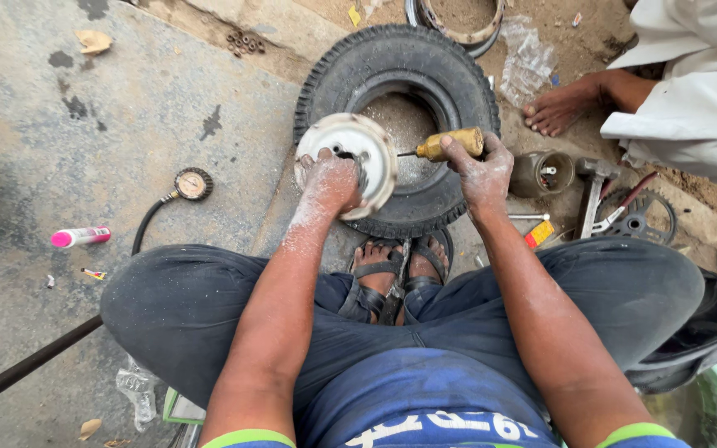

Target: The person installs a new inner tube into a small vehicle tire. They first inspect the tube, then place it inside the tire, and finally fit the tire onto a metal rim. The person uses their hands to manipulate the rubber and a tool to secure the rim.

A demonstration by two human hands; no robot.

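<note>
Knees frame our work; left hand [331, 181] clamps white wheel rim [350, 158] at frame centre, over tyre [397, 124]; right hand [481, 166] closed round screwdriver [450, 144]; we judge: brace rim steady, keep tip square, turn slowly.

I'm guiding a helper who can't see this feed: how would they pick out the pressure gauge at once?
Start at the big black tyre lying flat ahead of the seated person's knees. Look left across the grey concrete slab to the pressure gauge, beyond the left hand. It is the only round dial there, on the end of a black hose, unlike the pink-capped tube nearby.
</note>
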